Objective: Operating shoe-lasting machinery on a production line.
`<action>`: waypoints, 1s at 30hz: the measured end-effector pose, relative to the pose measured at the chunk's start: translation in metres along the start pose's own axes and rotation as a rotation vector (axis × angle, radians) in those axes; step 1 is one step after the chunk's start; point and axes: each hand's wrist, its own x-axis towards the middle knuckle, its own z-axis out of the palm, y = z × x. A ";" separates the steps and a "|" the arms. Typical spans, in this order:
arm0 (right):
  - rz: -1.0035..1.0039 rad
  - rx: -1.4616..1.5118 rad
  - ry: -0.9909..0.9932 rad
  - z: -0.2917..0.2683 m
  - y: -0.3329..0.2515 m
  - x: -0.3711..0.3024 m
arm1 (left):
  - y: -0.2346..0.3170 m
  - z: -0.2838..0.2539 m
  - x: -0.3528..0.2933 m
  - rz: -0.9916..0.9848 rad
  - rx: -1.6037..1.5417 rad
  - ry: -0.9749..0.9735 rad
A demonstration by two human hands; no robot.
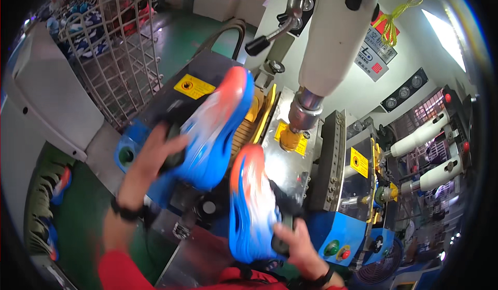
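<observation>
Near nine o'clock, the left hand (155, 151) is closed around the dark block (175, 147) at the opening of the left shoe (213, 129); near five, the right hand (295, 240) grips the right shoe (255, 212) likewise, at six. Uppers look soft, soles springy; the stiff blocks probably add weight but offer the surest hold. Print marks a grey plaque (372, 61) at two.

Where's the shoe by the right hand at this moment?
In the head view, that shoe is just below the centre, immediately left of the right hand and to the lower right of the other shoe.
</observation>
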 end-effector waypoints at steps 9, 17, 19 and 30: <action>-0.161 -0.210 0.348 0.096 -0.139 0.240 | -0.118 -0.103 -0.306 0.071 -0.296 0.670; -0.222 -0.445 0.449 0.078 -0.107 0.279 | -0.174 -0.046 -0.411 -0.450 -0.405 1.014; -0.219 -0.517 0.426 0.079 -0.105 0.287 | -0.180 -0.031 -0.406 -0.508 -0.480 0.949; -0.269 -0.618 0.542 0.069 -0.091 0.312 | -0.225 0.051 -0.395 -0.652 0.417 0.345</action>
